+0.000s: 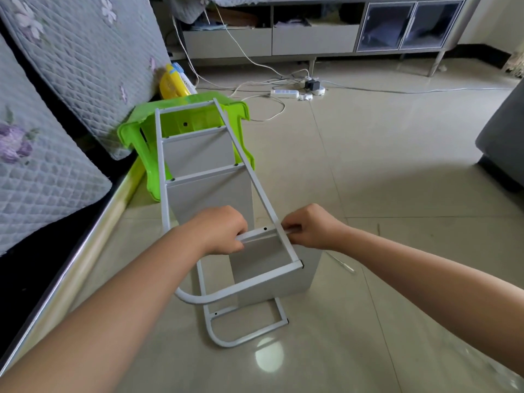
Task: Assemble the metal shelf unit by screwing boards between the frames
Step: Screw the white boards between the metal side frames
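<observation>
The white metal shelf unit (209,194) lies on the floor (382,180), its far end on a green stool (141,129). Both hands, left hand (219,231) and right hand (310,226), grip a grey board (263,236) at the top frame.

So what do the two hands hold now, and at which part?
Both hold the crossbar of the upper frame: the left hand grips its left end, the right hand pinches its right end, at the frame's side rail.
</observation>
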The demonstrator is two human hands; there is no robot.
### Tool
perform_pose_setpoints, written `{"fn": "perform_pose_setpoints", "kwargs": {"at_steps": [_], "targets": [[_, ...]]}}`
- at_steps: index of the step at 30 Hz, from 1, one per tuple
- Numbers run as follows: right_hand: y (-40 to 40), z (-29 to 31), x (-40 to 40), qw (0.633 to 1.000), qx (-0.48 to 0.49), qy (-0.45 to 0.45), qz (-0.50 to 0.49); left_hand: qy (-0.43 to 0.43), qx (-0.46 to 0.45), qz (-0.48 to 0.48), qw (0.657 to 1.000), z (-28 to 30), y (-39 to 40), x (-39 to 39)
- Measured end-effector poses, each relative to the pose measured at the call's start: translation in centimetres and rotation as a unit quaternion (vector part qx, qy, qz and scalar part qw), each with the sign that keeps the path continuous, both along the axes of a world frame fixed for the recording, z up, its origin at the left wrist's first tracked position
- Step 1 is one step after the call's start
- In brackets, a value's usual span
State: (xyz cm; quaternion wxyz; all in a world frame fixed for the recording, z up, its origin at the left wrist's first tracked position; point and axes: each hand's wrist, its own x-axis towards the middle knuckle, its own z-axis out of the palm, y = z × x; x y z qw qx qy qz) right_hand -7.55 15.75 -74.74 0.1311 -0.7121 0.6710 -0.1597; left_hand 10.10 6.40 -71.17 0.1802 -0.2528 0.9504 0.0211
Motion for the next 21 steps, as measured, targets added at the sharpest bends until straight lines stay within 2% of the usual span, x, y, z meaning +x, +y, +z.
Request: {"fn": "perform_pose_setpoints", "kwargs": {"at_steps": [2, 4, 7, 10, 14, 18, 21], "targets": [[-0.3, 0.4, 0.2, 1.0, 0.027, 0.006, 0.008, -0.005, -0.015, 0.001, 1.0, 0.0, 0.4, -0.1], [-0.5, 1.7, 0.0, 0.991, 0.115, 0.056, 0.039, -0.017, -0.013, 0.002, 1.0, 0.2, 0.4, 0.0], [-0.5, 3.6, -1.3, 0.955, 0.24, 0.167, 0.055, -0.053, -0.016, -0.003, 0.998, 0.4, 0.3, -0.2], [-0.5, 3.7, -2.5, 0.931, 0.275, 0.235, 0.054, -0.091, -0.019, 0.003, 0.996, 0.7, 0.3, -0.7], [0.0, 3.0, -2.9, 0.945, 0.248, 0.204, 0.056, -0.1, -0.008, 0.021, 0.995, 0.5, 0.4, -0.9], [0.5, 2.2, -2.5, 0.959, 0.222, 0.161, 0.067, -0.095, 0.053, 0.036, 0.993, 0.4, 0.4, -0.4], [-0.2, 1.9, -1.8, 0.961, 0.229, 0.142, 0.065, -0.109, 0.048, 0.039, 0.992, 0.5, 0.4, -0.6]]}}
